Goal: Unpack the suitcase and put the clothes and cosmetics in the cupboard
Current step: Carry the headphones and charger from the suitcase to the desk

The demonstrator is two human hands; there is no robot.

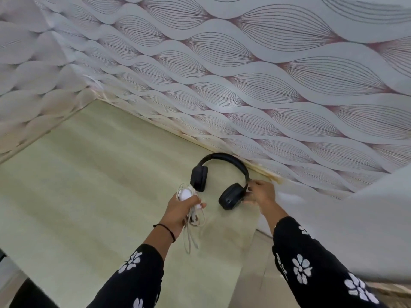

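With the left hand (178,210), grips a round white charger (184,194) and its bundled white cable (189,236) — fingers curled round both, loose cable ends dangling below the fist. With the right hand (262,193), pinches black headphones (231,196) where the headband meets the nearer ear cup, thumb and fingertips closed on it. Holds the headphones upright, band uppermost, just beside the charger and low over a pale green surface (100,174) — cannot tell whether touching it. Wears black sleeves (311,263) with white flowers and a thin black band (165,228) on the left wrist. Behind and to the left, grey wave-patterned wallpaper (244,74); at right, a plain white panel (355,218).
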